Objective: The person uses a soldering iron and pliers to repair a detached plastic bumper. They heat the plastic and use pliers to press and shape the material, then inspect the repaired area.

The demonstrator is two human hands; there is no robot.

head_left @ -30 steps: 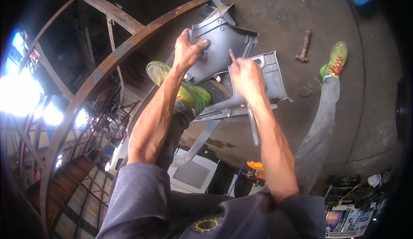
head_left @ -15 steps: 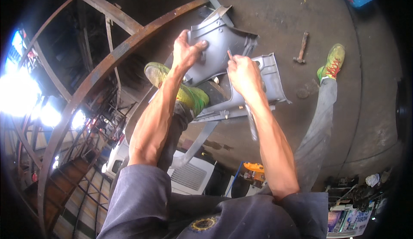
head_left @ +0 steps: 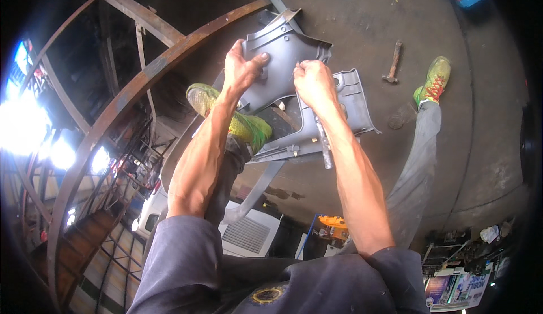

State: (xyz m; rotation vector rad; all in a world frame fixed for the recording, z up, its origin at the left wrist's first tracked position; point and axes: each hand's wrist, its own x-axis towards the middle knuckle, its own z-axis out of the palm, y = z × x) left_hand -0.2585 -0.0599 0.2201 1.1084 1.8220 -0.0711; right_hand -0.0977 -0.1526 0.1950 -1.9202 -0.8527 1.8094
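Through the head camera I have the grey panel (head_left: pixel 277 82) directly in front of me, lying between my two hands, its bolt-dotted top edge slanting away beyond them. My left hand (head_left: pixel 243 70) grips the panel by its left edge, thumb laid flat over the face. My right hand (head_left: pixel 315 85) is closed in a fist at the panel's right side, knuckles up, fingertips right by its surface; whether they touch it I cannot tell. A slim tool (head_left: pixel 324 147) runs out below that fist, alongside the wrist, and I read it as gripped there; its forward end is hidden from me.

A second grey panel (head_left: pixel 357 110) lies just below and right of the first, partly behind my right hand and forearm. The left shoe (head_left: pixel 255 133), yellow-green, sits beside both panels, with my left forearm crossing over it. Farther right, a hammer (head_left: pixel 393 62) lies on the floor (head_left: pixel 418 26), well apart from either hand, near the right shoe (head_left: pixel 435 79).
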